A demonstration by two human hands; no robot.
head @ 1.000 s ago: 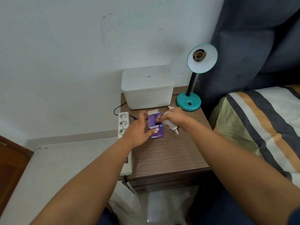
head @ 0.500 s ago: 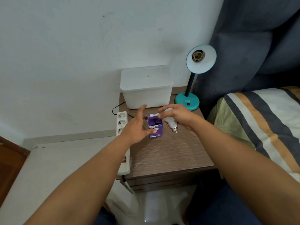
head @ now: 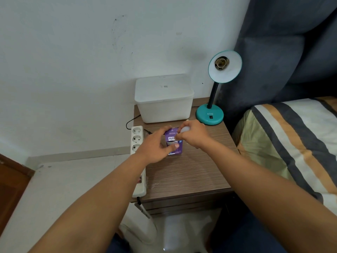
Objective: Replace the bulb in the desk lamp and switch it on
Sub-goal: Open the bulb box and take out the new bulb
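Observation:
A teal desk lamp (head: 209, 115) stands at the back right of the bedside table (head: 191, 176). Its shade (head: 231, 70) is tilted towards me and the socket (head: 221, 63) holds no bulb. My left hand (head: 153, 147) grips a small purple bulb box (head: 174, 147) standing upright on the table. My right hand (head: 196, 136) holds a white bulb (head: 185, 129), mostly hidden in the palm, right at the box's top, with its fingertips on the box's open flap.
A white lidded container (head: 164, 101) sits against the wall behind the box. A white power strip (head: 137, 141) lies along the table's left edge with a black cable plugged in. A striped bed (head: 291, 143) and dark blue headboard (head: 291, 52) are on the right.
My right hand has brought the bulb left and up, from beside the box to its top flap; the bulb's screw base no longer shows. My left hand has closed around the box.

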